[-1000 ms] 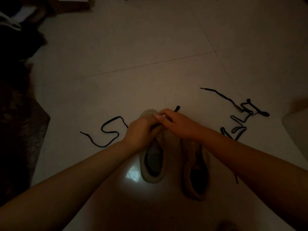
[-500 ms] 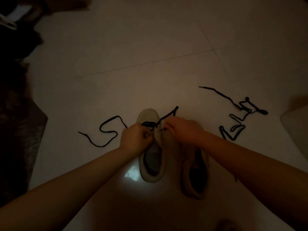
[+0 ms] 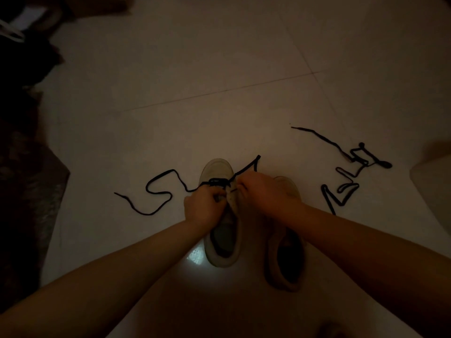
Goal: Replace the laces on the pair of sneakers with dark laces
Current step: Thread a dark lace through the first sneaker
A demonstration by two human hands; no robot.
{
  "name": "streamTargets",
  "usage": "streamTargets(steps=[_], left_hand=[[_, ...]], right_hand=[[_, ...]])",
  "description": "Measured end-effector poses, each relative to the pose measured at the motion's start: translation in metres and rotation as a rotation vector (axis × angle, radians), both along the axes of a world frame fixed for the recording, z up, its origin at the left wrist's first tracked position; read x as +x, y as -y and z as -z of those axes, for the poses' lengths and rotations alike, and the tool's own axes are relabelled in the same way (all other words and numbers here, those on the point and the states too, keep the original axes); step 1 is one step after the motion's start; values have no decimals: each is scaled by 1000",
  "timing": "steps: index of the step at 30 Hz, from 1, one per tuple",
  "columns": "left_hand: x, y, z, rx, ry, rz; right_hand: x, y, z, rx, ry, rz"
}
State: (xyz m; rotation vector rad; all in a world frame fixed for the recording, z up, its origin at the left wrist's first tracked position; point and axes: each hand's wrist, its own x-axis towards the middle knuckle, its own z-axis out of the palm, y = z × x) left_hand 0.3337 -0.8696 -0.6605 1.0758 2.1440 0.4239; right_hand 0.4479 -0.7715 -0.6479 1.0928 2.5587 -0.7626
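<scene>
Both hands' fingers curled at the left sneaker (image 3: pixel 220 240) throat — left hand (image 3: pixel 203 207), right hand (image 3: pixel 262 191) — pinching limp, light dark lace (image 3: pixel 156 189) threaded just beyond fingertips; best gripped near stiff tip, likely.

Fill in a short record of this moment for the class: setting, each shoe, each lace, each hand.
setting: dim room, pale tiled floor
left shoe: on floor, dark lace across the toe-end eyelets
right shoe: beside it, no lace visible
threaded lace: both ends trail loose on the floor, either side of the toe
spare lace: tangled on the floor to the right
left hand: curled at the left shoe's eyelets
right hand: curled at the same shoe; exact grip hidden
</scene>
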Motion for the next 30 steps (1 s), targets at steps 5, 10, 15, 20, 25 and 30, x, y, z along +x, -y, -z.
streamTargets(steps=[5, 10, 15, 20, 25, 30], left_hand=[[0, 0, 3, -11, -2, 10], [0, 0, 5, -24, -5, 27], [0, -2, 7, -1, 35, -4], [-4, -4, 9, 75, 166, 7], [-17, -2, 8, 127, 371, -146], [-27, 3, 7, 194, 637, -434]], right_hand=[[0, 1, 2, 48, 43, -154], [-1, 6, 6, 82, -3, -160], [-5, 10, 5, -77, -101, 114], [-4, 19, 8, -236, -187, 354], [8, 15, 11, -230, -95, 368], [27, 19, 15, -45, -149, 173]])
